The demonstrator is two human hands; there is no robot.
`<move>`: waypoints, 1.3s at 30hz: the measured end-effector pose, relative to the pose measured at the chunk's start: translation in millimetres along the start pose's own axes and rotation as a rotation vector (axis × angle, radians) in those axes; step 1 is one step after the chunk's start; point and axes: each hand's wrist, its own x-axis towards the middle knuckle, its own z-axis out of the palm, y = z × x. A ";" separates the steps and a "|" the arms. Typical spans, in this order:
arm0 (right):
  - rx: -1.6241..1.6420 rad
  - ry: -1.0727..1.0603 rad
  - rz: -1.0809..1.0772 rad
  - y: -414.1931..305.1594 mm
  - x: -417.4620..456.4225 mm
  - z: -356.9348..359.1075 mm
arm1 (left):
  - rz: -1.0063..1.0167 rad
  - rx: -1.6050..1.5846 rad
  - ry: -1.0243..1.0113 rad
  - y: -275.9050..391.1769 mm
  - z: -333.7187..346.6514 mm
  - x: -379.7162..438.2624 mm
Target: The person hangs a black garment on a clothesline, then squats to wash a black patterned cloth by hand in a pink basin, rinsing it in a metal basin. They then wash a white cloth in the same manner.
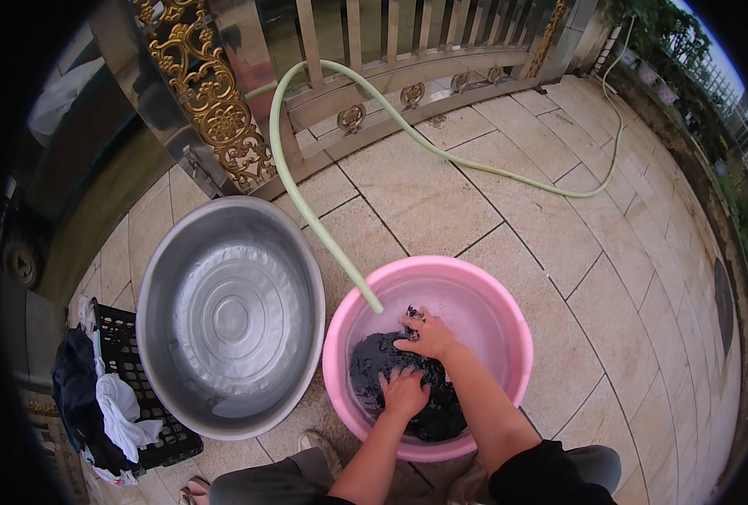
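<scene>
A pink plastic basin (521, 341) of water stands on the paving before me. Dark wet cloth (374, 360) lies in the water, mostly in the left and near part. My left hand (403, 392) rests on the cloth with its fingers apart. Farther out, my right hand (431, 333) touches a small raised bit of the same cloth; whether its fingers pinch it cannot be told. Over the basin's far left rim hangs the end of a pale green hose (355, 274), close to the right fingertips.
To the left stands a large grey metal basin (232, 319) with a little water. Beside it, a black plastic basket (134, 372) holds dark and white clothes (121, 404). A metal gate (412, 82) rises ahead. Another person's sandalled foot (196, 489) shows at bottom left.
</scene>
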 end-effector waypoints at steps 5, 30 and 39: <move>-0.147 -0.250 0.090 37.4 -2.7 36.8 | -0.006 -0.222 0.104 9.3 -26.3 1.9; 0.471 0.129 0.450 -46.5 -74.1 -7.0 | -0.363 -1.274 0.221 5.0 -4.6 -2.4; -0.001 -0.031 0.601 32.6 -67.6 4.3 | -0.109 -0.433 0.024 6.6 -12.1 -22.2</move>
